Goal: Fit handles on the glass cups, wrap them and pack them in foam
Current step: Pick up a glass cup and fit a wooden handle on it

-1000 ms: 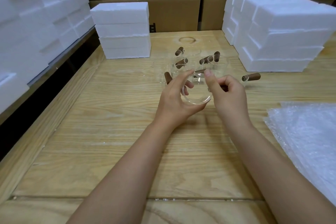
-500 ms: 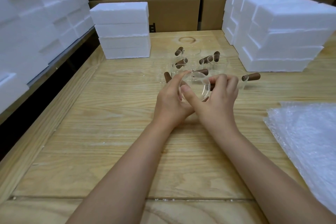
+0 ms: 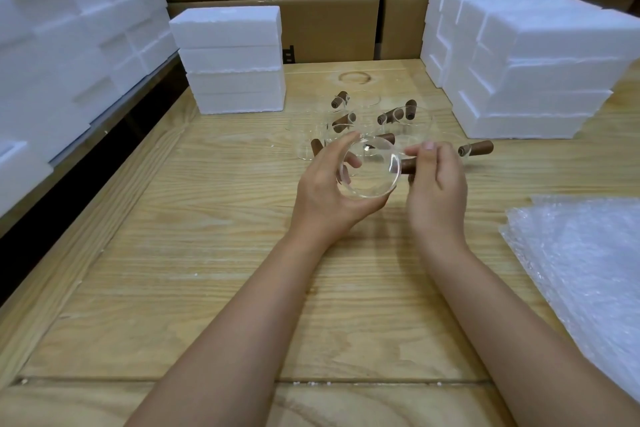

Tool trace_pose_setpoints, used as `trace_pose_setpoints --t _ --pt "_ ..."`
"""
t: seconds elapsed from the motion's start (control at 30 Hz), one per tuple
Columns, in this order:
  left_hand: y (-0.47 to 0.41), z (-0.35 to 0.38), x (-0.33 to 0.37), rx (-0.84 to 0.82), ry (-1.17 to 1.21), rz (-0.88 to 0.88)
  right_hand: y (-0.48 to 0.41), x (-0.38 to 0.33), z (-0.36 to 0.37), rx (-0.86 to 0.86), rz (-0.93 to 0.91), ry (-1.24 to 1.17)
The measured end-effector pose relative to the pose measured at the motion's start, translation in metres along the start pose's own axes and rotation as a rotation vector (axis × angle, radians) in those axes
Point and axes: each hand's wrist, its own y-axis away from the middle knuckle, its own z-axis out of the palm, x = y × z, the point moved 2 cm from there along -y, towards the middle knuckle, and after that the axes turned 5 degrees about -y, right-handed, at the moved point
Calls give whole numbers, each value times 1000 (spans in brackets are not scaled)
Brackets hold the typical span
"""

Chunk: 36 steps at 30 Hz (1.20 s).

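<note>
My left hand [image 3: 323, 187] grips a clear glass cup [image 3: 372, 172] above the wooden table, its round base turned toward me. A brown wooden handle [image 3: 408, 166] sticks out of the cup's right side, and my right hand [image 3: 434, 180] pinches that handle. Behind the hands stand several more glass cups with brown handles [image 3: 394, 114]. One more handle [image 3: 476, 148] lies just right of my right hand.
White foam blocks are stacked at the back left [image 3: 230, 59], back right [image 3: 530, 55] and along the left edge [image 3: 69, 45]. Bubble wrap sheets [image 3: 581, 274] lie at the right. Cardboard boxes [image 3: 311, 21] line the far side of the table [image 3: 207, 253].
My right hand has slid from the front of the cup to its right side and now pinches the handle. The cup's base has tilted more toward me.
</note>
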Motion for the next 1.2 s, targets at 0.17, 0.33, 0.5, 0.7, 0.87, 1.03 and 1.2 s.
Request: trace_pose_setpoints --t 0.17,0.33,0.5,0.7,0.87,1.03,1.2 --pt "0 -1 5 -16 14 66 -6 10 -2 -21 239 -140" --pt "1 2 4 -156 132 -23 -4 1 -3 44 126 -124" --pt "6 8 16 -194 443 -284 -8 -8 -11 115 -19 -82" --pt "3 15 15 -158 1012 -812 -4 -12 -10 36 -269 -15" --pt "1 14 10 -159 1106 -802 0 -14 -5 -37 -306 -91" --pt "-3 9 5 -134 1155 -817 11 -18 3 -18 -166 -326" --pt "-2 8 7 -164 1159 -825 29 -11 22 -126 -24 -292"
